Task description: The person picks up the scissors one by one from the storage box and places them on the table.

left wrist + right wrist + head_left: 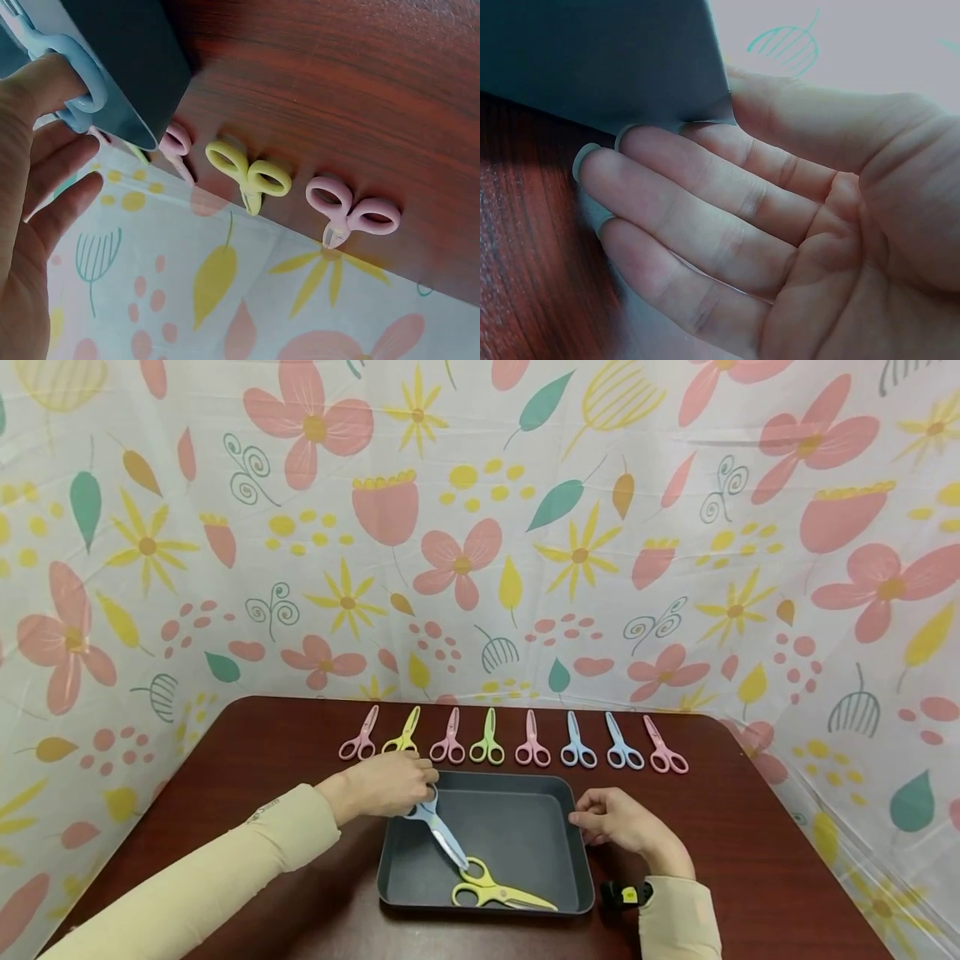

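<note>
My left hand (386, 783) grips a pair of light blue scissors (442, 837) by the handle loops, over the left side of a dark grey tray (517, 827). Their blades slant down to the right. In the left wrist view, one finger passes through a blue loop (91, 71), beside the tray's outer wall (146, 82). Yellow scissors (491, 891) lie inside the tray near its front edge, the blue tip close to their handle. At the tray's right side, my right hand (618, 818) pinches the rim, thumb over it and fingers (697, 217) along the outside.
Behind the tray, several scissors stand in a row with tips toward the back, including pink scissors (531, 735), green scissors (489, 735) and blue scissors (576, 739). A patterned floral curtain (480, 527) hangs behind the brown table (750, 860).
</note>
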The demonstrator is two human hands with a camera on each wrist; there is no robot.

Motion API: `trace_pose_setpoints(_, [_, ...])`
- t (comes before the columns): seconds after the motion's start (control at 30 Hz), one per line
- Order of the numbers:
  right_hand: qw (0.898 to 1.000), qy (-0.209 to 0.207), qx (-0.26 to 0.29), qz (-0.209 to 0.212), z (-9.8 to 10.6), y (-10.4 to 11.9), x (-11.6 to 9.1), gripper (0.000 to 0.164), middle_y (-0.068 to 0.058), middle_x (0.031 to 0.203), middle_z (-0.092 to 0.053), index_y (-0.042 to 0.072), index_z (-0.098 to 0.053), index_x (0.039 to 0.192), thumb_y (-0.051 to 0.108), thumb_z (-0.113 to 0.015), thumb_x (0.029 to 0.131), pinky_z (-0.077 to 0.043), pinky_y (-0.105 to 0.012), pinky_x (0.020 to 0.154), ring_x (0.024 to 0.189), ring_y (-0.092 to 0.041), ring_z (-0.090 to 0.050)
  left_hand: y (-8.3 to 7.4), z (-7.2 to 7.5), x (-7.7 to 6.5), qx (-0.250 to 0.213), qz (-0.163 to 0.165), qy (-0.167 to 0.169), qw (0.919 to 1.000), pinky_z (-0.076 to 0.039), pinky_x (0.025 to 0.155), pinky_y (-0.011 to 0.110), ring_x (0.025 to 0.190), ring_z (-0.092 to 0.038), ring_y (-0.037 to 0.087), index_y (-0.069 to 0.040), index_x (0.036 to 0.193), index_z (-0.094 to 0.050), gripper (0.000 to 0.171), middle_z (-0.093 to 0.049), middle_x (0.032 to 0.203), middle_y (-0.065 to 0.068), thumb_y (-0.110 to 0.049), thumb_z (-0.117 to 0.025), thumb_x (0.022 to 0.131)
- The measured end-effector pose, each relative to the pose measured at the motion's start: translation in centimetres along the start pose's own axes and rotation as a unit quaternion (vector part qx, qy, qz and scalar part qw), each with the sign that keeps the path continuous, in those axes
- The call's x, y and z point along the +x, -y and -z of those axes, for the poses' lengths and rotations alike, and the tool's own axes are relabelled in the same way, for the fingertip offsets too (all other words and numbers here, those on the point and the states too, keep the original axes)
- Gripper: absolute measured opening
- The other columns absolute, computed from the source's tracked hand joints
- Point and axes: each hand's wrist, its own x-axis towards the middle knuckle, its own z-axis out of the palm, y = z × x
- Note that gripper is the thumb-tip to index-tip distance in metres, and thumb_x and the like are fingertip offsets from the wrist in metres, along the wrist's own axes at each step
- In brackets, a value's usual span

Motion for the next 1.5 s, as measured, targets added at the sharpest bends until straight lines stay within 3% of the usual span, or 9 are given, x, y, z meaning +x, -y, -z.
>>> trace_pose_setpoints(0.23, [1.0,-0.001,0.0,0.001,0.1,0.0,0.0,0.014,-0.011,0.074,-0.064,-0.003,-0.06,0.091,0.01,-0.066,0.093,-0.053,-0.046,0.066,0.07,-0.031,-0.065,0.3,-0.2,-0.5,-0.086,0.035,-0.034,0.9951,-0.048,0.074,0.028,0.08,-0.056,0.013,-0.023,0.087,-0.072,0.009,-0.06,0.086,-0.005,-0.02,-0.075,0.078])
trace_pose_setpoints(0.57, [1.0,-0.002,-0.003,0.002,0.0,0.1,-0.1,0.015,-0.008,0.073,-0.064,-0.003,-0.059,0.091,0.01,-0.065,0.093,-0.053,-0.046,0.065,0.07,-0.031,-0.066,0.6,-0.2,-1.3,-0.193,0.098,-0.057,0.9745,-0.048,0.069,0.031,0.075,-0.057,0.012,-0.02,0.088,-0.07,0.008,-0.063,0.086,-0.005,-0.02,-0.075,0.082])
trace_pose_setpoints(0.8, [1.0,-0.001,-0.003,0.004,0.0,0.1,-0.2,0.015,-0.008,0.074,-0.064,-0.003,-0.06,0.091,0.01,-0.065,0.093,-0.053,-0.046,0.064,0.069,-0.03,-0.066,0.6,-0.3,-2.0,-0.197,0.15,-0.063,0.9667,-0.048,0.07,0.031,0.074,-0.057,0.013,-0.021,0.094,-0.073,0.011,-0.062,0.085,-0.003,-0.026,-0.075,0.084])
trace_pose_setpoints(1.03, [1.0,-0.002,-0.002,-0.001,0.0,0.2,-0.2,0.016,-0.009,0.075,-0.064,-0.003,-0.06,0.093,0.012,-0.066,0.093,-0.053,-0.045,0.065,0.07,-0.03,-0.066,0.6,-1.1,-2.8,-0.177,0.202,-0.09,0.9591,-0.047,0.067,0.034,0.069,-0.052,0.013,-0.021,0.091,-0.074,0.012,-0.057,0.08,-0.004,-0.027,-0.075,0.081])
trace_pose_setpoints(1.33, [1.0,-0.003,0.001,-0.007,-0.1,0.2,-0.1,0.017,-0.008,0.076,-0.064,-0.003,-0.06,0.094,0.013,-0.066,0.093,-0.053,-0.045,0.066,0.071,-0.03,-0.066,0.7,-2.3,-4.7,-0.176,0.299,-0.104,0.9323,-0.04,0.052,0.029,0.056,-0.043,0.01,-0.022,0.088,-0.074,0.012,-0.052,0.071,-0.006,-0.028,-0.078,0.078])
trace_pose_setpoints(1.5, [1.0,-0.004,0.003,-0.006,-0.1,0.2,-0.1,0.016,-0.008,0.075,-0.064,-0.002,-0.06,0.093,0.012,-0.066,0.093,-0.053,-0.046,0.066,0.071,-0.03,-0.066,0.9,-3.3,-6.0,-0.195,0.361,-0.101,0.9063,-0.037,0.049,0.029,0.054,-0.04,0.01,-0.022,0.085,-0.074,0.008,-0.058,0.075,-0.003,-0.024,-0.078,0.078])
